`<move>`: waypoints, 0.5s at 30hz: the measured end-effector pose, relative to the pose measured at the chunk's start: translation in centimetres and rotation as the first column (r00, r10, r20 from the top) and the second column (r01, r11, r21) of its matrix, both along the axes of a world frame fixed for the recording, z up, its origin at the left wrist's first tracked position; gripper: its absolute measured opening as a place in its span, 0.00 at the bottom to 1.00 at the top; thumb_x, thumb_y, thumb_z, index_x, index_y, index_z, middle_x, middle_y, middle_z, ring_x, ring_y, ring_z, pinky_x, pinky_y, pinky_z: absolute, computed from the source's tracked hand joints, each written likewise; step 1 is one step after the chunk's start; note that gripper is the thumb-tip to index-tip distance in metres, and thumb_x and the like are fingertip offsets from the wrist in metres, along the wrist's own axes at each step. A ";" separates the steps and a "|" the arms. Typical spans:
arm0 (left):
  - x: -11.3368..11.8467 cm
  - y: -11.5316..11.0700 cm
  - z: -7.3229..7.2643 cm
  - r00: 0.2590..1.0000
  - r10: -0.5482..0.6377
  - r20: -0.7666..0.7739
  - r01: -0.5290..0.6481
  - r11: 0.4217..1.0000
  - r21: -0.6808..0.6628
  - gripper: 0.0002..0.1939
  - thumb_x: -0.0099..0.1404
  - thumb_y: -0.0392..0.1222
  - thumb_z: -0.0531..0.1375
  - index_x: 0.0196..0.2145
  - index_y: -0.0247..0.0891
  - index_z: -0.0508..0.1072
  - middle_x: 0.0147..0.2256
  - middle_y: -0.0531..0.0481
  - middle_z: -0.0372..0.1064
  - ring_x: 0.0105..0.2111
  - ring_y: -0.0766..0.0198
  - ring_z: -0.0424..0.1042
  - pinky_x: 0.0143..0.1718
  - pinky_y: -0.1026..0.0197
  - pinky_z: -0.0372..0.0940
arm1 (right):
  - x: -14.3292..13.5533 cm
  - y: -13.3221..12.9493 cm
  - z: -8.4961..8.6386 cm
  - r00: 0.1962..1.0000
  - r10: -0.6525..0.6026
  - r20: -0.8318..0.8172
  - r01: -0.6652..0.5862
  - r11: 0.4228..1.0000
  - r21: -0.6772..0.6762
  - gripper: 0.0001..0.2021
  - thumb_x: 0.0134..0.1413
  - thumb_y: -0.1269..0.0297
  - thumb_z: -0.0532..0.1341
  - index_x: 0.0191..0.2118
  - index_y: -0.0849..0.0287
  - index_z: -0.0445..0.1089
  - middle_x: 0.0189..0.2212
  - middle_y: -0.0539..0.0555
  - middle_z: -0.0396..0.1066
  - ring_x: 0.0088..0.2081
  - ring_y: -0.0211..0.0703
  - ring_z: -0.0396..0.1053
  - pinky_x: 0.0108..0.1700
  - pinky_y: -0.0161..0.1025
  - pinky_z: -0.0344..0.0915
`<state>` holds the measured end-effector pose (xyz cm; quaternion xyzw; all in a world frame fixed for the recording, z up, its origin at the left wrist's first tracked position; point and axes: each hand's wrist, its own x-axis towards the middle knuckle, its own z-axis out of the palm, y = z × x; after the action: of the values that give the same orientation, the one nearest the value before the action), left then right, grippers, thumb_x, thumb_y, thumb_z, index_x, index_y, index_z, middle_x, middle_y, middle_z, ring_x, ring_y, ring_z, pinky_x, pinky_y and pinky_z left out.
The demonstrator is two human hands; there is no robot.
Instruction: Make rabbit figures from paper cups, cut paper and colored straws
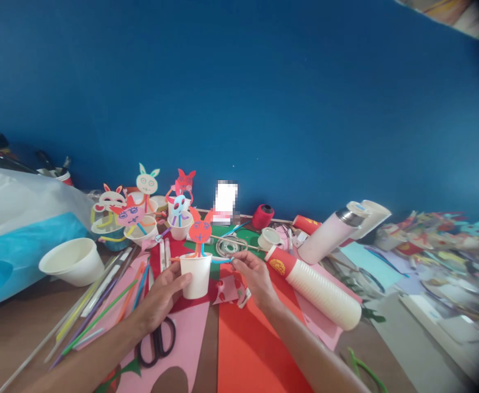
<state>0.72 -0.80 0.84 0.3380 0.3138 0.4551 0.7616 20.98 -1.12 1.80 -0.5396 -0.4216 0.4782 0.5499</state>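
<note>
From here I see the left hand [167,286] with its grip closed around the side of a white paper cup [195,277], held upright over the worktop [211,338]. An orange cat-like face [200,231] stands above the cup's rim on a short stem. The right hand [250,273] pinches the end of a blue straw-like arm [222,260] that sticks out from the cup's side. Black-handled scissors [156,345] lie below the left hand on pink paper [190,327], and a broad red sheet [249,338] stretches below the right hand. Beyond, more cups with paper faces [141,232] are grouped to the left; to the right, a stack of paper cups [325,295] lies on its side near a leaning flask [329,234].
</note>
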 end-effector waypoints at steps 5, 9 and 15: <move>0.0 0.0 0.1 1.000 -0.016 -0.005 0.016 1.000 -0.004 0.22 0.54 0.36 0.61 0.48 0.38 0.67 0.42 0.44 0.73 0.40 0.55 0.71 0.42 0.57 0.64 | -0.1 -0.2 0.1 1.000 0.000 0.015 0.000 1.000 -0.014 0.08 0.42 0.60 0.62 0.28 0.59 0.67 0.19 0.46 0.64 0.19 0.35 0.63 0.18 0.31 0.58; -0.1 0.1 -0.1 1.000 -0.018 -0.013 0.018 1.000 0.002 0.22 0.54 0.37 0.61 0.48 0.38 0.67 0.42 0.44 0.72 0.40 0.56 0.71 0.41 0.58 0.64 | -0.1 -0.1 -0.1 1.000 -0.009 0.021 0.009 1.000 0.000 0.07 0.41 0.61 0.62 0.27 0.59 0.67 0.19 0.46 0.64 0.20 0.34 0.62 0.20 0.31 0.59; -0.2 0.4 -0.4 0.999 -0.043 -0.009 0.044 0.999 0.032 0.21 0.57 0.37 0.59 0.49 0.39 0.65 0.44 0.44 0.71 0.44 0.55 0.68 0.41 0.58 0.63 | 0.0 -0.1 -0.3 1.000 -0.014 0.018 0.013 0.999 0.039 0.07 0.41 0.61 0.62 0.27 0.59 0.68 0.20 0.48 0.66 0.23 0.36 0.64 0.24 0.33 0.61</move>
<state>0.52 -0.44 0.45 0.3591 0.3022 0.4421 0.7644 20.93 -1.23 1.50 -0.5361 -0.4319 0.4613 0.5597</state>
